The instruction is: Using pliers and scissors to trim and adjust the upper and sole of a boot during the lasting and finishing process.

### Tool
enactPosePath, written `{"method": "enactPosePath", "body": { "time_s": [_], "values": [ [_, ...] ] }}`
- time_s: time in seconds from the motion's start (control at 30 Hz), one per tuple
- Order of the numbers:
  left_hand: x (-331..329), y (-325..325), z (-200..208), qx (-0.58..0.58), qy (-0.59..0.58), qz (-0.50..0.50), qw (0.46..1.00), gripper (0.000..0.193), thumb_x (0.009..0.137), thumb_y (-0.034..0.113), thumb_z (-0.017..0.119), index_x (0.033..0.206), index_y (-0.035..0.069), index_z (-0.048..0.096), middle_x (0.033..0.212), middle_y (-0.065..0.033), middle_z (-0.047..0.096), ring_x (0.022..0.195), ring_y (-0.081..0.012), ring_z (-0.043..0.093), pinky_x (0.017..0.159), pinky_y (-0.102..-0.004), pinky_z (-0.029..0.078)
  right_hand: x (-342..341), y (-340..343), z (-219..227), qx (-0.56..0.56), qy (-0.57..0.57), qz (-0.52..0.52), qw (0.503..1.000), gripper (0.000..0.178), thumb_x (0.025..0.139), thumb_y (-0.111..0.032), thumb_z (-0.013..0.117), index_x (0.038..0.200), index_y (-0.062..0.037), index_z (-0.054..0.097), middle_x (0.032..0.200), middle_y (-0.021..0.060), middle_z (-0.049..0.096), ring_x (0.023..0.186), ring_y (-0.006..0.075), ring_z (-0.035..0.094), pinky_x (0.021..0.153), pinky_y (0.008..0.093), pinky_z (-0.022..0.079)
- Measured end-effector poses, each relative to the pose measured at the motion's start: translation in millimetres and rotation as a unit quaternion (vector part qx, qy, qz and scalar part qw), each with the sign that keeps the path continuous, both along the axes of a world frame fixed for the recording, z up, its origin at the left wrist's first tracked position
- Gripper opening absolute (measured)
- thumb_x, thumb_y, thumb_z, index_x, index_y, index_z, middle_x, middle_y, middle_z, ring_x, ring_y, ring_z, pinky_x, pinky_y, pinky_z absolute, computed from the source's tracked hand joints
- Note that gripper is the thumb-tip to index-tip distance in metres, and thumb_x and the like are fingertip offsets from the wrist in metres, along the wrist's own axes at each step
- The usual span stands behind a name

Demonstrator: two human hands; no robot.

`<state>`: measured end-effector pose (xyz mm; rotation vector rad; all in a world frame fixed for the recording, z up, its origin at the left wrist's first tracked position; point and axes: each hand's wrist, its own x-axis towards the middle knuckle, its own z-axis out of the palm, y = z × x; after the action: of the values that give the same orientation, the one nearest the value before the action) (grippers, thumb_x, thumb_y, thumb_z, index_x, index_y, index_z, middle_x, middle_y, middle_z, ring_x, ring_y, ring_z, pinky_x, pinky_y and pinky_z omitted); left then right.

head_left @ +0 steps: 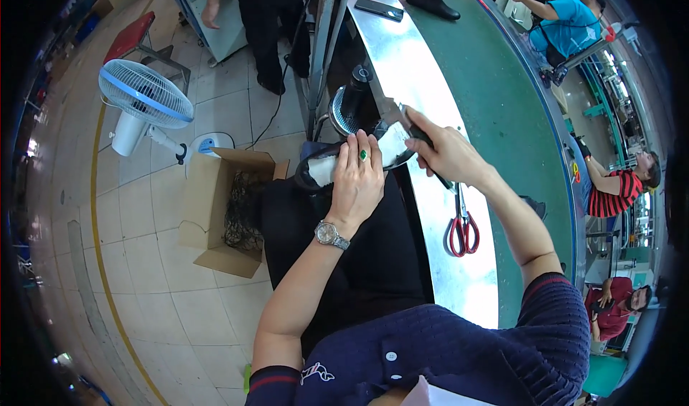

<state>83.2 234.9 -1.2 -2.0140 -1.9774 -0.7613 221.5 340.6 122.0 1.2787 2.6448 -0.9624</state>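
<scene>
A black shoe (310, 178) with a white sole-shaped surface facing up lies across my lap against the bench edge. Over its middle rests my left hand (357, 180), fingers together and curved onto the shoe; it wears a green ring and a watch. My right hand (448, 151) is closed round the dark handle of a hammer-like tool (397, 113) with a broad metal head. That head is above the far end of the shoe; whether they touch, I cannot tell. Red-handled scissors (463, 235) lie on the metal bench near my right wrist.
Left of my legs, an open cardboard box (204, 219) holds dark crumpled material. A fan (143, 101) stands beyond it. The metal bench (423, 61) carries a phone (379, 9); a black boot (431, 0) is on the green belt (495, 104). Other people work across the belt.
</scene>
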Motion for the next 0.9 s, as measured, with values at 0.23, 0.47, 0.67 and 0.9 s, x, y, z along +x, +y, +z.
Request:
{"method": "enactPosePath", "body": {
  "time_s": [0.23, 0.47, 0.67, 0.9],
  "values": [
    [-17.3, 9.4, 56.6, -0.182, -0.197, -0.041, 0.962, 0.058, 0.070, 0.026, 0.079, 0.119, 0.001, 0.061, 0.120, -0.0186, 0.060, 0.108, -0.0340, 0.058, 0.094, -0.0405, 0.046, 7.8, -4.8, -0.9, -0.062, -0.060, -0.040, 0.995, 0.052, 0.097, -0.023, 0.054, 0.143, -0.0102, 0.034, 0.066, 0.0136, 0.064, 0.059, 0.0192, 0.067, 0.065, 0.0349, 0.051],
    [-70.8, 20.6, 45.7, -0.142, -0.314, -0.095, 0.934, 0.039, 0.080, 0.010, 0.066, 0.117, -0.003, 0.061, 0.094, -0.0227, 0.069, 0.088, -0.0366, 0.067, 0.083, -0.0394, 0.051, 10.4, -25.1, 16.1, -0.404, 0.062, -0.043, 0.912, 0.048, 0.101, -0.020, 0.047, 0.145, -0.0090, 0.031, 0.105, 0.0136, 0.066, 0.098, 0.0204, 0.066, 0.089, 0.0326, 0.055],
    [-73.8, 11.8, 48.8, -0.195, -0.385, -0.121, 0.894, 0.065, 0.072, 0.011, 0.075, 0.128, -0.009, 0.048, 0.112, -0.0252, 0.064, 0.103, -0.0370, 0.062, 0.090, -0.0414, 0.049, -6.4, -34.6, 2.9, -0.366, 0.022, -0.033, 0.930, 0.042, 0.102, -0.017, 0.044, 0.141, -0.0087, 0.032, 0.075, 0.0033, 0.053, 0.067, 0.0137, 0.061, 0.060, 0.0292, 0.057],
    [-29.7, -20.7, 27.7, -0.096, -0.132, -0.070, 0.984, 0.073, 0.062, 0.011, 0.082, 0.123, -0.009, 0.048, 0.120, -0.0186, 0.053, 0.117, -0.0344, 0.048, 0.102, -0.0408, 0.039, 10.4, -60.8, -11.1, -0.203, 0.028, 0.008, 0.979, 0.051, 0.101, -0.014, 0.047, 0.146, -0.0041, 0.025, 0.071, 0.0054, 0.056, 0.060, 0.0136, 0.059, 0.058, 0.0293, 0.051]
  ]
}}
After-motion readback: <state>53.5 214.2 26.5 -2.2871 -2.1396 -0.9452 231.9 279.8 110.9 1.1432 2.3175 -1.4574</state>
